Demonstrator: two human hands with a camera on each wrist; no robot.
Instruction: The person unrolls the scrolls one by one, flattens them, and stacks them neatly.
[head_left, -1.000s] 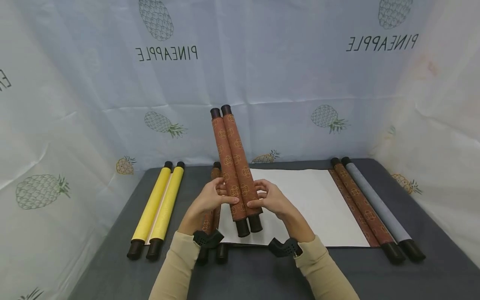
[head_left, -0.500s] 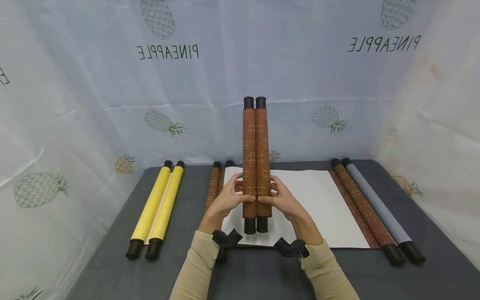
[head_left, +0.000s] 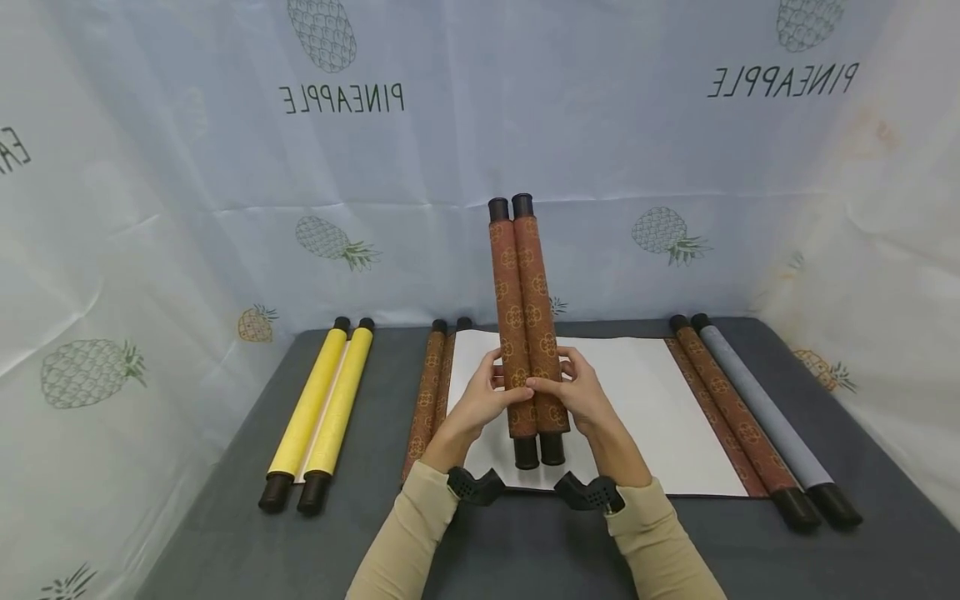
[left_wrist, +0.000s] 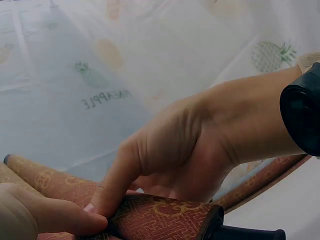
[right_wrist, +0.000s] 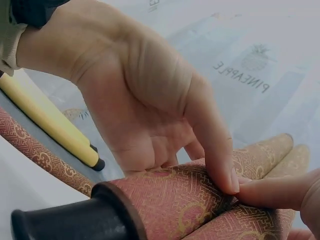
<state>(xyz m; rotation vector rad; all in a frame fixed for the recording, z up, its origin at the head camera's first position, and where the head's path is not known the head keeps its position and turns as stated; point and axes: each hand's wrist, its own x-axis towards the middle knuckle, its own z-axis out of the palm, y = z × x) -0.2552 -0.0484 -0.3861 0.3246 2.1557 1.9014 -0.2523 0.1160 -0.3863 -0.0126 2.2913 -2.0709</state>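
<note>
A brown scroll (head_left: 512, 321) with gold flower patterns and black end knobs is held up over the table, its two rolls side by side, the top leaning slightly left. My left hand (head_left: 478, 404) grips its lower left side, thumb in front and fingers behind. On the other side my right hand (head_left: 587, 402) holds the lower right roll. The thumb tips meet at the seam between the rolls. In the left wrist view the right hand (left_wrist: 175, 145) fills the middle; the right wrist view shows the left hand (right_wrist: 145, 95) across the scroll. The fingertips behind are mostly hidden.
Below, a white sheet (head_left: 637, 417) lies spread on the dark grey table (head_left: 225, 533), with brown rolls (head_left: 426, 392) at its left and a brown roll (head_left: 723, 400) beside a grey roll (head_left: 765, 404) at its right. A yellow scroll (head_left: 341, 404) lies at left. Pineapple-print cloth (head_left: 450, 142) hangs behind.
Both hands have carried the brown scroll rightward. It stood straight half a second ago and now leans left at the top. The thumbs have come together at the seam.
</note>
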